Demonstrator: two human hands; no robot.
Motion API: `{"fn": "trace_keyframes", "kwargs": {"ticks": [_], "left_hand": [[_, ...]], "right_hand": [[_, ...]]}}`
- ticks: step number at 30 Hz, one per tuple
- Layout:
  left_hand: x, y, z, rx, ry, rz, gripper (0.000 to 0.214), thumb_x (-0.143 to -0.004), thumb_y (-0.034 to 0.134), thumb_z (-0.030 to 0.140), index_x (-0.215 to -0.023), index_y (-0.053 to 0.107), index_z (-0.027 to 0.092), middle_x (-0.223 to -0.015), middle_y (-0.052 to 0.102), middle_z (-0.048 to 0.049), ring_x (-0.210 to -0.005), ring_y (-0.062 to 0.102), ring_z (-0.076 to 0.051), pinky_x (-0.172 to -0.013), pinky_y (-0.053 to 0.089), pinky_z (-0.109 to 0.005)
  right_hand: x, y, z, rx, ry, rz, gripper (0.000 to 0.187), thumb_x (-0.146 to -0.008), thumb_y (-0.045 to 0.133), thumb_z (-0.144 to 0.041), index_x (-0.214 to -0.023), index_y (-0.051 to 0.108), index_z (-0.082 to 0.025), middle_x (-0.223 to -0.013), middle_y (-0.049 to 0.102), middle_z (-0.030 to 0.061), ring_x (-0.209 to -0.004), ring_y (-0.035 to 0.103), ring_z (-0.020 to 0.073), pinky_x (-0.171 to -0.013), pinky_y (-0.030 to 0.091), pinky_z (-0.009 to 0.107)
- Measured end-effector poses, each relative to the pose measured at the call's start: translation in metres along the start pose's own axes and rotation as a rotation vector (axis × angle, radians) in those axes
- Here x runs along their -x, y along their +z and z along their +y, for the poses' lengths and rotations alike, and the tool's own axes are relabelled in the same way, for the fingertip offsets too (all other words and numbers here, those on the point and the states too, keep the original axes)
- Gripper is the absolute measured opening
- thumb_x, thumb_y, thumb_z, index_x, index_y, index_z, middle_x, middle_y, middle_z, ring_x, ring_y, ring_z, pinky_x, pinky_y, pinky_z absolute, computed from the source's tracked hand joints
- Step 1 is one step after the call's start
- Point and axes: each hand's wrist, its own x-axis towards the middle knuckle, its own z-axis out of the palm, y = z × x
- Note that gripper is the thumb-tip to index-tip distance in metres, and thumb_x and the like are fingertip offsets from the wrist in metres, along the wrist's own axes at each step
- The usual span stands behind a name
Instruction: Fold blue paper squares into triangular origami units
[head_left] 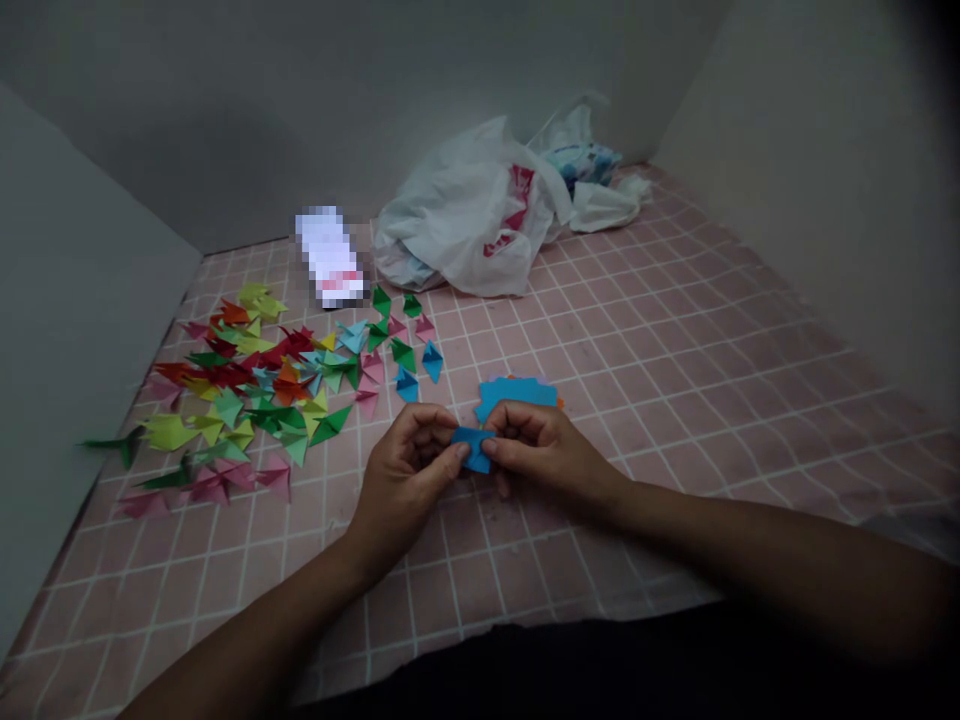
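Head view: left hand and right hand meet over the pink grid cloth, both pinching one small blue paper piece between thumbs and fingertips; fingers cover most of it, fold shape unclear. Stack of blue paper sheets just behind the right hand, partly hidden. Pile of folded coloured pieces left. White plastic bag at back; item beside it blurred out.

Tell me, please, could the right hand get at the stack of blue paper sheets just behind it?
Probably yes: the stack of blue paper lies uncovered just beyond the right hand, though both hands now pinch a blue piece.
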Motion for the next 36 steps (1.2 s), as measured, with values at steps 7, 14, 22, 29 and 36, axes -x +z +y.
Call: {"fn": "trace_keyframes", "kwargs": {"ticks": [7,14,22,29,36], "left_hand": [[-0.0004,-0.0009,0.0005,-0.016,-0.023,0.004,0.016,-0.077,0.073,0.020,-0.083,0.058,0.019,-0.070,0.060,0.0043,-0.063,0.061,-0.010,-0.059,0.054,-0.020],[-0.0004,-0.0029,0.0014,0.021,-0.114,-0.017,0.013,-0.077,0.075,0.020,-0.084,0.065,0.018,-0.071,0.066,0.0025,-0.063,0.064,-0.010,-0.061,0.055,-0.021],[-0.0004,-0.0039,0.0007,0.079,-0.125,-0.040,0.012,-0.076,0.078,0.021,-0.084,0.068,0.018,-0.069,0.069,0.0021,-0.062,0.067,-0.012,-0.060,0.059,-0.022],[0.0013,-0.0036,-0.0019,0.156,-0.170,-0.019,0.011,-0.075,0.078,0.018,-0.078,0.067,0.019,-0.066,0.068,0.0035,-0.058,0.068,-0.011,-0.058,0.057,-0.020],[0.0022,-0.0015,0.0040,0.099,-0.170,-0.006,0.011,-0.072,0.078,0.018,-0.075,0.067,0.018,-0.066,0.069,0.0024,-0.058,0.066,-0.011,-0.057,0.057,-0.020]], "right_hand": [[0.0003,0.0009,-0.0010,0.004,0.003,0.004,0.018,-0.086,0.069,-0.028,-0.078,0.057,-0.018,-0.054,0.061,-0.0048,-0.046,0.057,0.0092,-0.048,0.044,0.020],[0.0010,0.0000,-0.0009,0.005,0.000,-0.003,0.018,-0.087,0.069,-0.028,-0.079,0.057,-0.019,-0.054,0.063,-0.0042,-0.046,0.057,0.0093,-0.048,0.045,0.021],[0.0022,-0.0007,-0.0008,-0.052,-0.009,-0.032,0.017,-0.088,0.069,-0.029,-0.080,0.059,-0.018,-0.056,0.063,-0.0041,-0.047,0.059,0.0090,-0.048,0.046,0.020],[0.0036,-0.0003,-0.0018,-0.094,-0.002,-0.045,0.016,-0.088,0.069,-0.028,-0.080,0.061,-0.017,-0.058,0.065,-0.0031,-0.047,0.060,0.0091,-0.048,0.046,0.020],[0.0043,-0.0001,-0.0057,-0.020,0.029,-0.084,0.022,-0.090,0.068,-0.035,-0.080,0.060,-0.017,-0.057,0.066,-0.0015,-0.050,0.062,0.0111,-0.051,0.049,0.022]]}}
